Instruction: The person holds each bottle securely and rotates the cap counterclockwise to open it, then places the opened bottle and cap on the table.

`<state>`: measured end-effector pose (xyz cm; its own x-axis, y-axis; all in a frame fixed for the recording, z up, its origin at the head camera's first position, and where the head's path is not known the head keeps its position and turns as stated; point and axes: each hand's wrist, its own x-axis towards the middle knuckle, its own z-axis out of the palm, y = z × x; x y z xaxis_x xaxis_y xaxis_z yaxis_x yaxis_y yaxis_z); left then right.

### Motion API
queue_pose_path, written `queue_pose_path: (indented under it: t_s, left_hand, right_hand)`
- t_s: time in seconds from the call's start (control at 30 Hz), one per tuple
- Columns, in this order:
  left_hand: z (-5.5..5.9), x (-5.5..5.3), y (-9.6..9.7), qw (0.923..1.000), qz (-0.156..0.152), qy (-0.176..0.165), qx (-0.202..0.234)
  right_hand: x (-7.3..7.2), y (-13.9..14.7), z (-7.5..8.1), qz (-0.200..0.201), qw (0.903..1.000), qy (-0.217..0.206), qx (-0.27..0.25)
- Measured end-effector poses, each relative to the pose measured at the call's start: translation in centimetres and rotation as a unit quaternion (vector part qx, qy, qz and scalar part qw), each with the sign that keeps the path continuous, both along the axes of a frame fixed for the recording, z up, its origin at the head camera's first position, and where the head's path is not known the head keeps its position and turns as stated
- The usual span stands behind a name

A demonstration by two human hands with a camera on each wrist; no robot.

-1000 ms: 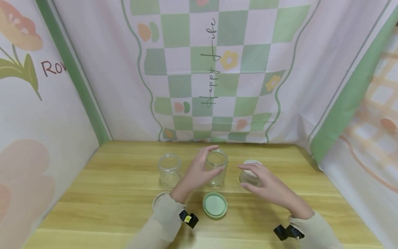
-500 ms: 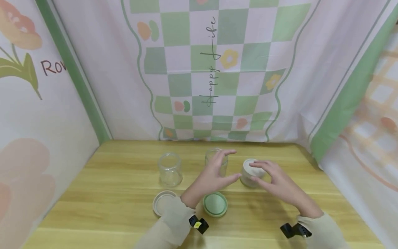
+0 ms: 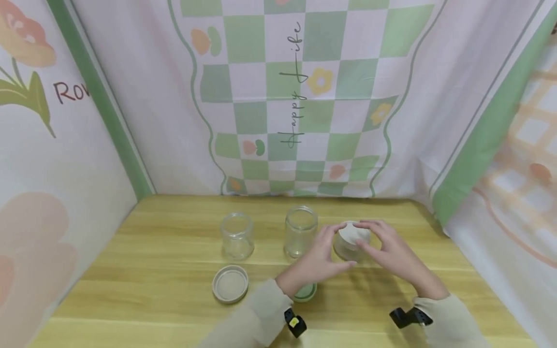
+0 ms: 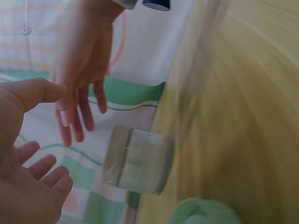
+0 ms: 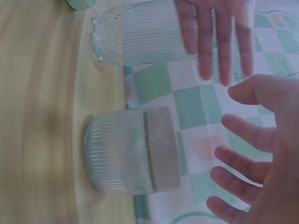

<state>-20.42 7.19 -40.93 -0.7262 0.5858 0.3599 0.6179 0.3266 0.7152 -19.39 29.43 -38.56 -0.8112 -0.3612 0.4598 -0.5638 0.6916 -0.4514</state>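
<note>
A short ribbed glass jar (image 5: pixel 117 154) stands upright at the right of the table, with a whitish lid (image 5: pixel 162 151) on top. My left hand (image 3: pixel 319 258) is to the left of this jar, thumb and fingers spread. On the other side my right hand (image 3: pixel 389 251) curves loosely, its fingers near the lid in the head view. Both wrist views show a gap between the hands and the jar. A taller open glass jar (image 3: pixel 299 232) stands behind my left wrist, and a green lid (image 3: pixel 307 292) lies partly hidden under that forearm.
Farther left stands another open glass jar (image 3: pixel 237 238). In front of it a beige lid (image 3: pixel 230 285) lies on the wooden table (image 3: pixel 143 270). A patterned curtain (image 3: pixel 248 87) hangs along the table's back edge.
My left hand has moved right, from the taller jar to beside the lidded jar, uncovering the beige lid and covering part of the green one. My right hand has shifted slightly to the right.
</note>
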Motion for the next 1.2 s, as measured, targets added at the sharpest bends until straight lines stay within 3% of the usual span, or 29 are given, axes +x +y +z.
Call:
queue_pose_path:
  t_s: [0.27,0.6,0.73,0.9,1.07,1.2]
  left_hand:
    - [-2.1,-0.1,1.4,0.9937,0.049,-0.099,-0.018]
    - [-4.3,-1.7,3.0,0.9680,0.115,-0.217,0.049]
    - [-5.3,-2.2,4.0,0.9602,0.137,-0.233,0.070]
    - [-6.1,-3.0,5.2,0.9595,0.147,-0.218,0.101]
    - [-5.8,-3.4,5.7,0.9569,0.162,-0.212,0.115]
    - [-5.5,-3.5,5.9,0.9503,0.172,-0.224,0.131]
  right_hand:
    - [-0.8,-0.2,-1.1,-0.028,0.9993,-0.024,0.006]
    - [-2.0,-0.6,-1.6,-0.087,0.9908,-0.103,0.016]
    - [-2.2,-0.7,-1.8,-0.099,0.9887,-0.112,0.018]
    - [-2.5,-0.9,-1.8,-0.117,0.9861,-0.117,0.014]
    - [-2.9,-1.1,-1.8,-0.133,0.9839,-0.116,0.023]
    - [-3.2,-1.2,-1.7,-0.141,0.9835,-0.108,0.034]
